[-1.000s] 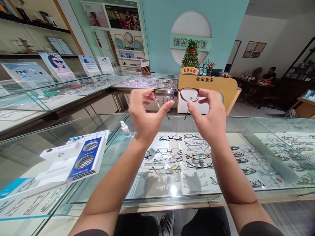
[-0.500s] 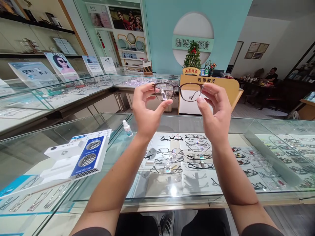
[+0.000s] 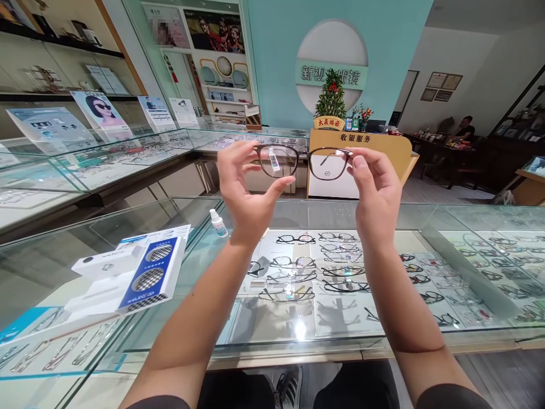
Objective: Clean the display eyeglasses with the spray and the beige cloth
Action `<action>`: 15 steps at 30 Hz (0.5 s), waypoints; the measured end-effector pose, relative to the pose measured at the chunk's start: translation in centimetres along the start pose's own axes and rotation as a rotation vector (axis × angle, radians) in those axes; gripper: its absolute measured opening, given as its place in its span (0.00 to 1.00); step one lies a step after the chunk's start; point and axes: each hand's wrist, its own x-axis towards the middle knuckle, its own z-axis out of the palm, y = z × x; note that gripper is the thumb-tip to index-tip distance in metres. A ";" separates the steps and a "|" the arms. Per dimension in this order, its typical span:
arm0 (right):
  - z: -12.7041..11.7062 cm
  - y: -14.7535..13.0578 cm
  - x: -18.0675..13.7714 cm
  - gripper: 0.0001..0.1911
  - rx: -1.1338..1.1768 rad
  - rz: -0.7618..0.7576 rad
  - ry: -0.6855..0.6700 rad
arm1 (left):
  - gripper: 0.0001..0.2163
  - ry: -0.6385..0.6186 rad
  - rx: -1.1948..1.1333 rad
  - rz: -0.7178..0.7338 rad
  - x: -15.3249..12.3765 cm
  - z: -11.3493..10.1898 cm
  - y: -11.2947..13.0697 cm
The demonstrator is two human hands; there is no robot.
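Dark-rimmed eyeglasses (image 3: 327,166) are held up level in front of me, above the glass display case, with their clear lenses side by side. A small logo shows on the right lens. My left hand (image 3: 246,190) grips the frame's left end at the hinge with its fingers, its thumb apart below the left lens. At the other end, my right hand (image 3: 378,196) pinches the hinge and temple between thumb and fingers. The temples are largely hidden behind the lenses and my hands.
Below my hands, the glass display case (image 3: 289,346) holds rows of eyeglasses. A small white spray bottle (image 3: 218,223) and a blue-and-white display box (image 3: 147,275) stand at left. Beyond are a cashier counter (image 3: 361,145) with a plant (image 3: 331,99) and a seated person (image 3: 465,130).
The eyeglasses and my left hand have shifted slightly left. My right thumb has moved up from below the right lens to the hinge.
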 end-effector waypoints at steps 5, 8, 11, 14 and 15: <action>-0.4 1.8 0.9 0.17 0.071 0.044 0.017 | 0.38 0.004 0.140 0.041 -0.5 -0.1 1.6; -0.4 1.8 1.0 0.15 0.134 0.073 0.044 | 0.37 -0.019 0.139 0.028 -0.6 0.0 1.8; -0.3 1.2 1.0 0.13 0.186 0.101 0.061 | 0.37 -0.037 0.134 0.013 -0.6 0.0 1.6; -0.1 0.7 1.0 0.12 0.244 0.142 0.086 | 0.38 -0.043 0.139 0.001 -0.5 0.0 1.3; -0.1 0.6 1.0 0.12 0.261 0.153 0.090 | 0.38 -0.045 0.135 -0.001 -0.4 0.0 1.2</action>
